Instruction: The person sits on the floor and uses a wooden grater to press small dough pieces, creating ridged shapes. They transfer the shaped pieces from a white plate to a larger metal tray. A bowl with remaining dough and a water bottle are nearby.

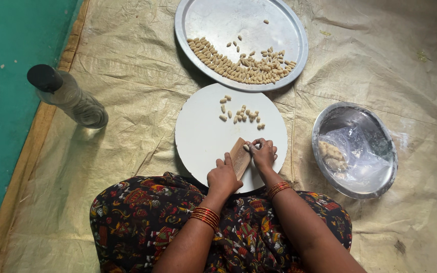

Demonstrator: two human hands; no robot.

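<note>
Here, left hand [223, 178] closed around wooden comb [239, 156], right hand [264, 154] pinching dough piece [247, 147]

Ridged wooden comb [239, 156], smooth matt white board [203, 136], shiny metal plate [213, 17].

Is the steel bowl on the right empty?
No, the steel bowl holds a clear plastic bag with pale dough inside it.
</note>
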